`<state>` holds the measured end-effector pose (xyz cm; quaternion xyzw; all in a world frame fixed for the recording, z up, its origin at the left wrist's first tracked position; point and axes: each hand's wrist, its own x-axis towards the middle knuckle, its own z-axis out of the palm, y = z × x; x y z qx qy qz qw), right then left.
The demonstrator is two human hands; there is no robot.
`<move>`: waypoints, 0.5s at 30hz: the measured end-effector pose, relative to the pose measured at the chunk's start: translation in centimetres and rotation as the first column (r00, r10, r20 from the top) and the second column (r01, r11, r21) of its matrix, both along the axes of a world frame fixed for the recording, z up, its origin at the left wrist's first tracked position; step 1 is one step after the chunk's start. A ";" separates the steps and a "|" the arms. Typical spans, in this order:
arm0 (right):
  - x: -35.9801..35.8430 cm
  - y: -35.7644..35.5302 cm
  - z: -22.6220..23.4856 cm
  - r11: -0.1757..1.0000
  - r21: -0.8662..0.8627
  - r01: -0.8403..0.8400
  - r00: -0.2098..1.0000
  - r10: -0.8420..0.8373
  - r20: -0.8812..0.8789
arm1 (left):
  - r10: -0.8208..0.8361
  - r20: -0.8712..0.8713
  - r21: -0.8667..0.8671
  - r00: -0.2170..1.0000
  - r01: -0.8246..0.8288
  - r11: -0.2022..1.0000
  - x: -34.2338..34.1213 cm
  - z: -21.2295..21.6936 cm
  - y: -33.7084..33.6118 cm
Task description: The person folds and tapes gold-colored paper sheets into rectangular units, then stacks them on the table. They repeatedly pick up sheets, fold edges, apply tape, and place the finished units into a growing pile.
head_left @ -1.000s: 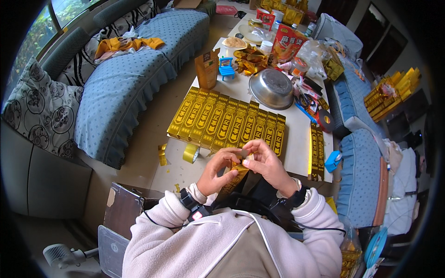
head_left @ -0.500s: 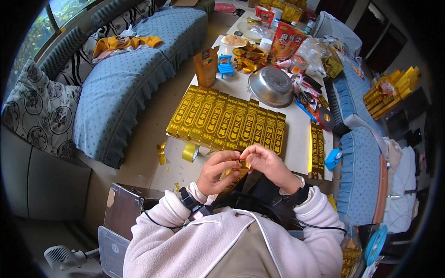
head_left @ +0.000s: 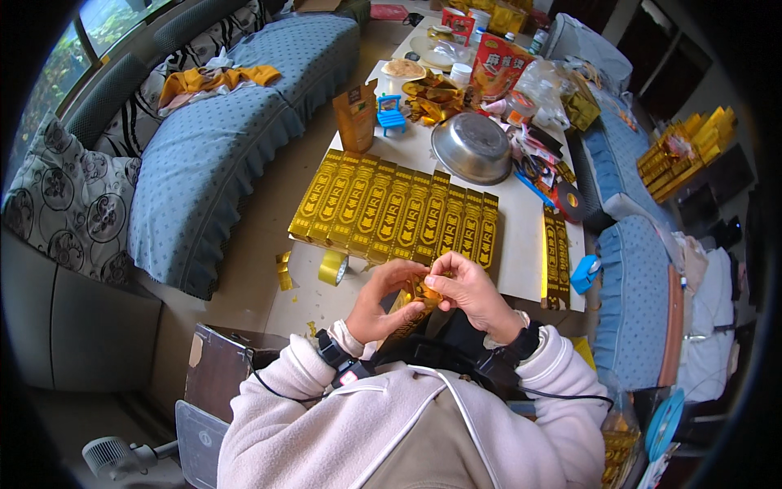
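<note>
Both hands are at the end of a long gold box (head_left: 402,319), near the table's front edge. Its body runs down toward my lap, partly hidden by my left hand. My left hand (head_left: 376,303) wraps the box's side, thumb in front and fingers behind. With thumb and forefinger together, my right hand (head_left: 470,294) pinches the gold end of the box; the exact fold there is too small to make out. Just beyond my hands, a row of similar gold boxes (head_left: 391,208) with dark lettering lies side by side on the white table (head_left: 521,273).
A roll of yellow tape (head_left: 332,267) stands left of my hands. Beyond the row are an upturned metal bowl (head_left: 472,147), a small blue chair-shaped stand (head_left: 390,114) and a brown pouch (head_left: 354,118). Another gold box (head_left: 556,261) and a blue tape dispenser (head_left: 585,274) sit at right.
My right hand has shifted its fingers from the top edge to a closer pinch on the box's end. My left fingers have moved slightly up around it. The view has tilted a little.
</note>
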<state>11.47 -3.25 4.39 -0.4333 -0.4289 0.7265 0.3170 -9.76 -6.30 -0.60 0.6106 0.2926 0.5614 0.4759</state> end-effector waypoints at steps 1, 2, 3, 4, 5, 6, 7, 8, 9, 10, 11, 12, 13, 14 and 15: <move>0.1 0.0 0.1 1.000 0.014 -0.002 1.000 0.001 0.012 | 0.009 0.084 -0.094 0.996 -0.001 0.996 0.3 -0.1 -0.2; 0.2 0.0 0.2 0.999 0.045 -0.005 0.999 0.003 0.044 | -0.010 -0.007 -0.122 1.000 0.009 0.992 0.1 -0.1 -0.1; 0.2 0.0 0.3 0.997 0.075 -0.009 0.997 0.004 0.075 | -0.051 -0.122 -0.147 0.991 0.033 0.989 -0.3 -0.2 0.0; 0.2 0.0 0.3 0.994 0.106 -0.016 0.994 0.004 0.106 | -0.080 -0.227 -0.187 0.971 0.037 0.982 -0.5 -0.2 0.0; 0.2 0.0 0.4 0.988 0.153 -0.015 0.994 -0.003 0.113 | -0.084 -0.251 -0.155 0.964 0.046 0.987 -0.6 -0.3 0.1; 0.1 0.0 0.4 0.980 0.199 -0.014 0.993 -0.010 0.119 | -0.074 -0.269 -0.137 0.960 0.038 0.990 -0.7 -0.3 0.2; 0.0 -0.1 0.4 0.969 0.245 -0.014 0.992 -0.017 0.124 | -0.064 -0.287 -0.118 0.956 0.031 0.993 -0.8 -0.3 0.2; 0.0 -0.1 0.5 0.967 0.254 -0.027 0.989 -0.011 0.145 | -0.061 -0.312 -0.114 0.948 0.027 0.993 -0.9 -0.3 0.2; 0.0 -0.1 0.5 0.964 0.264 -0.039 0.986 -0.005 0.165 | -0.059 -0.337 -0.109 0.940 0.024 0.994 -0.9 -0.2 0.3; 0.1 -0.2 0.6 0.957 0.285 -0.052 0.985 0.001 0.174 | -0.058 -0.362 -0.104 0.930 0.022 0.994 -0.9 -0.1 0.2; 0.2 -0.2 0.7 0.957 0.283 -0.060 0.982 0.006 0.188 | -0.056 -0.373 -0.092 0.926 0.023 0.996 -0.9 0.0 0.2; 0.3 -0.2 0.8 0.953 0.293 -0.071 0.981 0.014 0.192 | -0.053 -0.383 -0.079 0.922 0.025 0.997 -0.9 0.1 0.2; 0.4 -0.2 0.9 0.948 0.308 -0.079 0.982 0.021 0.187 | -0.047 -0.383 -0.061 0.923 0.026 0.998 -0.8 0.3 0.2; 0.4 -0.3 1.0 0.943 0.322 -0.088 0.978 0.021 0.207 | -0.045 -0.394 -0.053 0.918 0.026 0.998 -0.8 0.4 0.2; 0.5 -0.3 1.0 0.935 0.340 -0.096 0.975 0.021 0.220 | -0.039 -0.396 -0.040 0.918 0.025 0.999 -0.7 0.6 0.2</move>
